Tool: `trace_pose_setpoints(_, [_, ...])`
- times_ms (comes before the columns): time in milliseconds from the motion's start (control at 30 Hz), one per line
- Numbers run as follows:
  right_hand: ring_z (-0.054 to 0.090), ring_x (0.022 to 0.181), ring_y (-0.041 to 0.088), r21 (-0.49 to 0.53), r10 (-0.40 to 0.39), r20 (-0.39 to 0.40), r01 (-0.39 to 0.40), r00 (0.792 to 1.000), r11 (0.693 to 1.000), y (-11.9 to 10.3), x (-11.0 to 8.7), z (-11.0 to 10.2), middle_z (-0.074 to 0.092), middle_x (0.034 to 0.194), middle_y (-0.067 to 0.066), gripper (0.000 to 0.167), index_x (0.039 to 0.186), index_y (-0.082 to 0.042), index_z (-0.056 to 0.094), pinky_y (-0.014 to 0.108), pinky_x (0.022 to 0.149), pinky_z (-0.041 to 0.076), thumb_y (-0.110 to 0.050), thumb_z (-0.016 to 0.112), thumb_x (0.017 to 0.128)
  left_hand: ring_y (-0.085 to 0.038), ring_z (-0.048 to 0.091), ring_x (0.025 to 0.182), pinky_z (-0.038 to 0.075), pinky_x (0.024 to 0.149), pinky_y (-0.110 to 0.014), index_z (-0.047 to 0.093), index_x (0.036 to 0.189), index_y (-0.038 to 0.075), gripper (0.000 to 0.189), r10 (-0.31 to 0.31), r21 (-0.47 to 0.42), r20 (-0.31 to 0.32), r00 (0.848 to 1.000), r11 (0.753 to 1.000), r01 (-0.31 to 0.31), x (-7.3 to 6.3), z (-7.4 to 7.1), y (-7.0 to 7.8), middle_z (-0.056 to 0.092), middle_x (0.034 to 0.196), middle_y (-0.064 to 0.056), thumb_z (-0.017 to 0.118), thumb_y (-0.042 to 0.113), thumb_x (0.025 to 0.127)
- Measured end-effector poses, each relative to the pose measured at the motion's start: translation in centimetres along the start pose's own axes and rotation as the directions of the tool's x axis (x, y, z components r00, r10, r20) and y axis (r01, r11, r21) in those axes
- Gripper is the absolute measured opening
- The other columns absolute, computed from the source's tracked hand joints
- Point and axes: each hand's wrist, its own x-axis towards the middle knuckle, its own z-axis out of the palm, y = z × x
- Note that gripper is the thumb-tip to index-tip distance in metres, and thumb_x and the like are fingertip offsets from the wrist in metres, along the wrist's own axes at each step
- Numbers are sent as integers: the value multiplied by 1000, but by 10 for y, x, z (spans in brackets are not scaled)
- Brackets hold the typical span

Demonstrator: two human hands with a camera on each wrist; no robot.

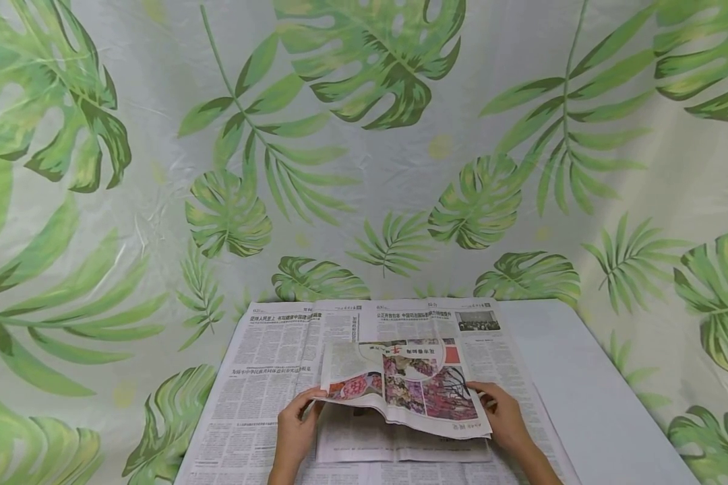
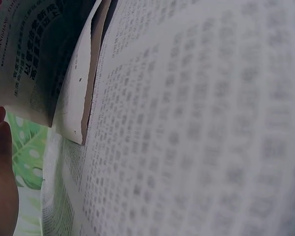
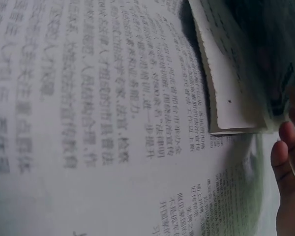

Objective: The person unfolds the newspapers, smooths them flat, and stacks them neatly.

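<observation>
A folded newspaper [image 1: 403, 404] with colour pictures of pink and red flowers lies in the middle, its printing upside down in the head view. Its upper sheet is lifted at the near edge and bends over the lower layers [image 1: 352, 453]. My left hand [image 1: 297, 426] pinches the left edge of this sheet between thumb and fingers. At the right edge, my right hand [image 1: 508, 419] pinches the same sheet. Both wrist views show the raised sheet [image 2: 27, 64] standing away from the pale layers [image 3: 231, 93] underneath, with the fingers at its edge.
Open newspaper pages [image 1: 261, 364] are spread flat beneath the folded one. They cover most of a white table [image 1: 588, 397], whose right part shows bare. Behind and around the table hangs a leaf-patterned curtain [image 1: 394, 175].
</observation>
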Motion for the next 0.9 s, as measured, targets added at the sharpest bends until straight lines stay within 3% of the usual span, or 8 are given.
trace_pose_setpoints(167, [57,79,-4,-22,-41,-44,41,998,999,-1,2,-2,74,100,6,42,107,-16,79,23,61,52,15,73,79,-17,71,113,49,99,-12,79,100,12,15,55,-36,22,998,998,-54,1,-4,-5,77,113,-8,77,2,89])
trace_pose_setpoints(467, [66,90,-4,-104,-153,-89,144,984,984,-4,5,-10,78,101,6,51,103,-19,81,6,69,50,20,77,71,-9,70,95,53,89,-13,79,99,23,17,144,48,-4,990,988,-144,4,-13,1,76,103,5,77,8,92])
trace_pose_setpoints(700, [66,94,-7,-83,-134,-76,128,988,988,-10,3,-15,77,103,6,45,105,-18,81,6,70,50,15,80,75,-4,68,92,53,82,-14,79,99,22,16,200,87,-25,979,976,-198,7,-16,8,76,102,3,77,8,91])
trace_pose_setpoints(900, [63,95,-12,-52,-69,-57,66,996,996,-21,2,-21,77,103,5,40,105,-23,80,15,66,55,7,81,79,-5,66,92,53,79,-15,79,100,21,14,193,81,-26,981,978,-190,10,-20,20,75,100,7,76,10,93])
